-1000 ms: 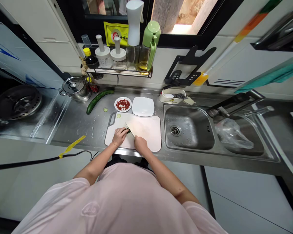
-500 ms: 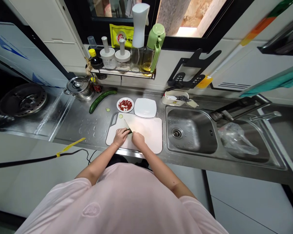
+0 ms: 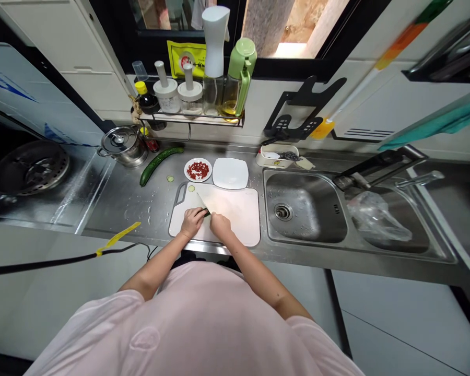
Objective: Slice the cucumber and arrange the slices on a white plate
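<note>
My left hand point(image 3: 191, 222) is closed on a short piece of cucumber point(image 3: 207, 212) over the left half of the white cutting board point(image 3: 241, 219). My right hand point(image 3: 220, 226) grips a knife point(image 3: 202, 200) whose blade points away and to the left, against the cucumber piece. The knife's handle is hidden in my fist, and most of the cucumber piece is under my fingers. A pale cucumber slice point(image 3: 191, 188) lies by the board's grey handle. Another round slice point(image 3: 169, 178) rests on the steel counter.
Behind the board stand a plate of chopped red pieces point(image 3: 198, 179) and a white square plate point(image 3: 230, 173). A long cucumber point(image 3: 156, 163) and a lidded pot point(image 3: 121, 146) are to the left. The sink point(image 3: 303, 209) lies right; a shelf of bottles point(image 3: 191, 119) hangs above.
The view has shifted slightly, so the surroundings appear a little further left. Both hands keep nearly the same place on the board, still holding the knife and the cucumber piece.
</note>
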Demonstrator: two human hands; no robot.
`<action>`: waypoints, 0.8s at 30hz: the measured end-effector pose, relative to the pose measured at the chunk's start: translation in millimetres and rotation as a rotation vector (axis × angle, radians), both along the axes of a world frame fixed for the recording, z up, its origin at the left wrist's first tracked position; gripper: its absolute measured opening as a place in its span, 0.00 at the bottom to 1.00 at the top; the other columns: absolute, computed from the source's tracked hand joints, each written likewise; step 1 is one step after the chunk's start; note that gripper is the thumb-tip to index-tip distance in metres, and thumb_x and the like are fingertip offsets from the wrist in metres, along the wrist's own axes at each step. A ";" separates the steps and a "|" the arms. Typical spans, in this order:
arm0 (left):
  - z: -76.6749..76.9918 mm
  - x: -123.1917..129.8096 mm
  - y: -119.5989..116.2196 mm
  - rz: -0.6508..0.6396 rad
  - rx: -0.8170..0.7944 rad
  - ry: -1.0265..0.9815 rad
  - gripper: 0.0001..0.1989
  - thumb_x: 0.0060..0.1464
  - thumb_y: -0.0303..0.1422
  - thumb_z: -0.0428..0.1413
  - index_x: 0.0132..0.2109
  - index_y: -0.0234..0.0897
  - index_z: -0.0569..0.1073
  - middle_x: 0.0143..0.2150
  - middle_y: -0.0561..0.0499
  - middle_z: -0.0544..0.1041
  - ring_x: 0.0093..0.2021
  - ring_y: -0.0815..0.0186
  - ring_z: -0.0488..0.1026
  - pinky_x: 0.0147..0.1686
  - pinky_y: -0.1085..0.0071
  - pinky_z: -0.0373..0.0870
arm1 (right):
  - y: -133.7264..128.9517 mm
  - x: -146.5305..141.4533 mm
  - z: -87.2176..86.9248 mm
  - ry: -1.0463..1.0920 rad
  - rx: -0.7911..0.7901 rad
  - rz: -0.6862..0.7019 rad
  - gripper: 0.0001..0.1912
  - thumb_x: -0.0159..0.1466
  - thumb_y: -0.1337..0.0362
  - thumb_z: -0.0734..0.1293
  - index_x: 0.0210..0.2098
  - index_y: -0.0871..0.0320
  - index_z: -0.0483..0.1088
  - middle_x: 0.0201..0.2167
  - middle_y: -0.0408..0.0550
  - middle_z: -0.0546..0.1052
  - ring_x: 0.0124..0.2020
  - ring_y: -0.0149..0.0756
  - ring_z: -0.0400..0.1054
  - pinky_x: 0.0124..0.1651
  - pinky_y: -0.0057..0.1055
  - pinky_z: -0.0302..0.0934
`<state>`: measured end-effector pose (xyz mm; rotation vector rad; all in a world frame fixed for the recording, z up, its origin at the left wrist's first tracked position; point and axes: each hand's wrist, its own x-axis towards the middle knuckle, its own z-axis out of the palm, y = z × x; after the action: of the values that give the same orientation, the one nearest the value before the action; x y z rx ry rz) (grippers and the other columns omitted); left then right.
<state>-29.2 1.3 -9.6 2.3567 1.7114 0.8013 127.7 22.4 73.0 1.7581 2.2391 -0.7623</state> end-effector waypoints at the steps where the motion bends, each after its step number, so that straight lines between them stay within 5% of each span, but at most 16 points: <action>1: -0.4 -0.1 0.2 0.001 0.002 0.002 0.15 0.59 0.32 0.48 0.51 0.43 0.72 0.49 0.46 0.73 0.47 0.62 0.68 0.48 0.62 0.60 | 0.1 -0.2 0.5 -0.006 -0.005 0.000 0.13 0.64 0.72 0.55 0.45 0.61 0.65 0.39 0.55 0.76 0.41 0.38 0.72 0.39 0.29 0.61; 24: -0.2 0.2 1.5 -0.004 -0.001 -0.021 0.14 0.60 0.32 0.48 0.50 0.43 0.72 0.48 0.46 0.73 0.47 0.62 0.68 0.47 0.62 0.61 | -33.9 32.2 -0.5 -0.064 -0.068 0.002 0.10 0.65 0.70 0.55 0.43 0.60 0.65 0.38 0.55 0.75 0.40 0.40 0.71 0.38 0.30 0.59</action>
<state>-29.0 2.9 -9.9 2.3421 1.6975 0.8204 160.0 -11.5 72.5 1.7248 2.1476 -0.7609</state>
